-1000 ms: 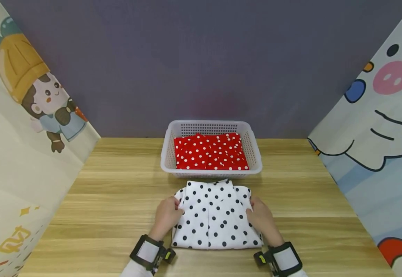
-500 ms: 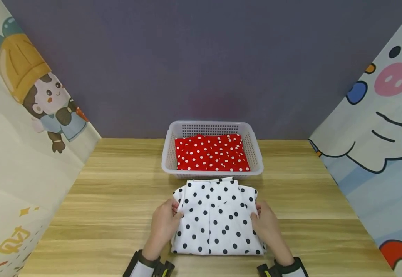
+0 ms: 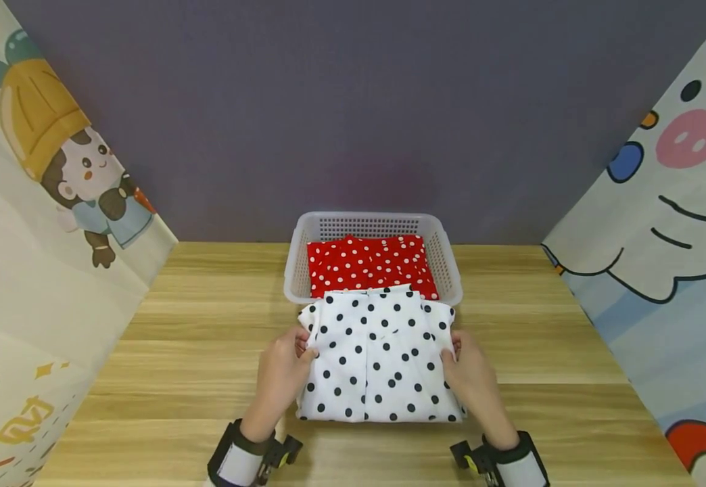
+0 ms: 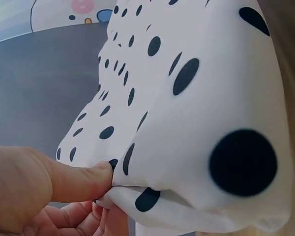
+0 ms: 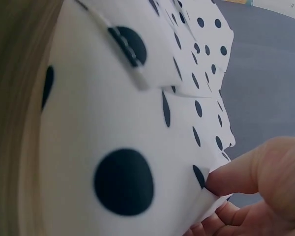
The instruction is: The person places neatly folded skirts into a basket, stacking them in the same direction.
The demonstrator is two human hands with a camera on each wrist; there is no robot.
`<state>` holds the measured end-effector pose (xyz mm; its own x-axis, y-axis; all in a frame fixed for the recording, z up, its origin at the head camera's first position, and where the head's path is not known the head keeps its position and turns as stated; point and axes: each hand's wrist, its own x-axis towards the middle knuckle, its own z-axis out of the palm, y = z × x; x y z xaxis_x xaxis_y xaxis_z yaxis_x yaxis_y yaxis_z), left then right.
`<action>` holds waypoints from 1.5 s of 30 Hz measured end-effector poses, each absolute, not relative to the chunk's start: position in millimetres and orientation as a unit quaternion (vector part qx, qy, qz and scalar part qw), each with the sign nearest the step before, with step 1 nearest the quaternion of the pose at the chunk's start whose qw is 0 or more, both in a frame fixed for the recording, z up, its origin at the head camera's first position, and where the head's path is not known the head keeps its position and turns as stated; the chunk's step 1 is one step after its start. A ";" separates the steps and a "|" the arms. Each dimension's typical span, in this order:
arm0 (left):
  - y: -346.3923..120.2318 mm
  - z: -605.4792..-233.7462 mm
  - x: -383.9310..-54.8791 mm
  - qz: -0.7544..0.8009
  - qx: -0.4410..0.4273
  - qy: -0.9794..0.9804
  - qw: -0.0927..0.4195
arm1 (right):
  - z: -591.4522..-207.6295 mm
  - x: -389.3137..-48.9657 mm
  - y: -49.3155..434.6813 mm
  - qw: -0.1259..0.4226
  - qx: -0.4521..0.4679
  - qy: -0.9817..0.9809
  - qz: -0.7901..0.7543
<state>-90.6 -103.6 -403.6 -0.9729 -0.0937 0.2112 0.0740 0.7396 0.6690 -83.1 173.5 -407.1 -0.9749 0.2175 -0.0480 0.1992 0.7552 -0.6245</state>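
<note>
A folded white garment with black polka dots (image 3: 383, 358) is held between both hands, its far edge overlapping the near side of the basket in the head view. At its left edge my left hand (image 3: 283, 365) pinches the cloth. The left wrist view shows the thumb (image 4: 83, 181) on top and curled fingers underneath. My right hand (image 3: 471, 372) grips the opposite edge the same way, thumb (image 5: 236, 174) above the fabric. Behind it, a red garment with white dots (image 3: 368, 264) lies folded inside a white plastic basket (image 3: 445, 264).
The basket stands at the back of the wooden table (image 3: 207, 325), close to a dark grey wall (image 3: 353, 101). Cartoon-printed curtains flank the table on the left (image 3: 0, 223) and right (image 3: 694, 297). Bare wood shows on both sides of the basket.
Both hands have brought the white polka-dot garment up and forward, and it now covers the basket's front rim and part of the red garment. Earlier it lay in front of the basket.
</note>
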 end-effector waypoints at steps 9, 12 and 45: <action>-106.1 -384.6 -115.8 -0.380 -0.004 -0.919 0.108 | -390.8 -104.8 175.6 0.044 -0.068 -0.941 0.329; -106.9 -377.9 -126.0 -0.383 -0.007 -0.918 0.105 | -384.4 -114.2 177.4 0.056 -0.049 -0.940 0.334; -115.2 -341.9 -248.1 -0.373 -0.017 -0.926 0.057 | -341.3 -231.6 178.0 0.007 -0.026 -0.941 0.338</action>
<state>-248.1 -115.2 -341.9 -0.9929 -0.0121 0.1181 0.0732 0.7210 0.6890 -231.6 178.0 -341.3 -0.9986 0.0531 -0.0037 0.0433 0.7698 -0.6368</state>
